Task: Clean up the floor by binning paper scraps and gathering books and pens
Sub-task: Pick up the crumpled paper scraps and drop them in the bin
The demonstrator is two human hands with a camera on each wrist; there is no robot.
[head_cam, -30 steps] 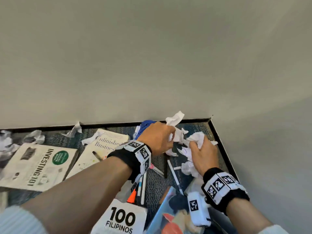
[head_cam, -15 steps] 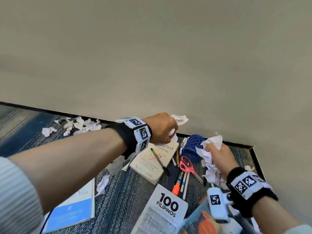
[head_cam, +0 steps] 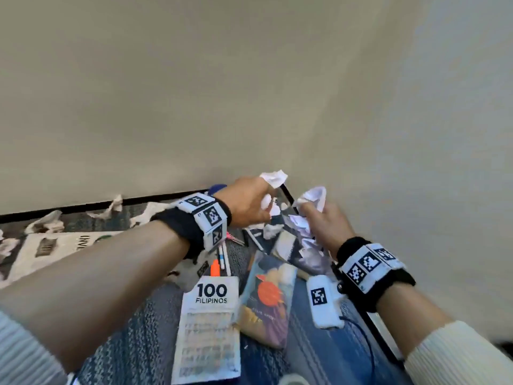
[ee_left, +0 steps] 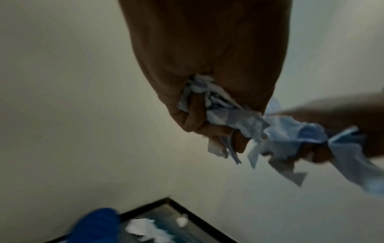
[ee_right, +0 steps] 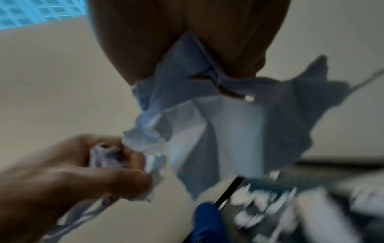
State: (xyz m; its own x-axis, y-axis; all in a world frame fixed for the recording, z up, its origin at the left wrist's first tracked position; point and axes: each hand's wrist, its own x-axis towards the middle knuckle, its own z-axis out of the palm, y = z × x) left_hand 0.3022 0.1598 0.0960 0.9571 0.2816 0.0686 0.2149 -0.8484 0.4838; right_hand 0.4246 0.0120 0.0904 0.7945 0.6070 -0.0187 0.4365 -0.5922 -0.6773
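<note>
Both hands were raised above the carpet (head_cam: pixel 133 329) near the room's corner, forearms reaching forward from pale sleeves, each wrist wrapped in a black band with square printed markers. The left hand (head_cam: pixel 247 202) was closed into a fist around a wad of crumpled paper (head_cam: pixel 273 177), knuckles up; in the left wrist view its fingers (ee_left: pixel 195 113) curled tightly over the scraps, bits of which poked out between them. The right hand (head_cam: pixel 324 223) was just beside it, clenched on a larger bunch of paper scraps (head_cam: pixel 312 197) that hung down below the palm, and the two bundles almost met between the hands. The right wrist view was blurred, but a broad torn sheet (ee_right: pixel 228 125) could be seen trailing from that grip.

A blue mesh cup (head_cam: pixel 217 188) stood behind the left hand against the wall's black baseboard (head_cam: pixel 155 200); what was in it could not be made out. Below the left wrist lay an orange marker (head_cam: pixel 214 268) and white pens (head_cam: pixel 223 255). Nearer the person than those sat the "100 Filipinos" book (head_cam: pixel 211 323) and, just to its right, an illustrated book (head_cam: pixel 268 301). Well to the left of the hands a white book (head_cam: pixel 41 251) lay flat, with loose scraps (head_cam: pixel 111 208) strewn along the baseboard.
</note>
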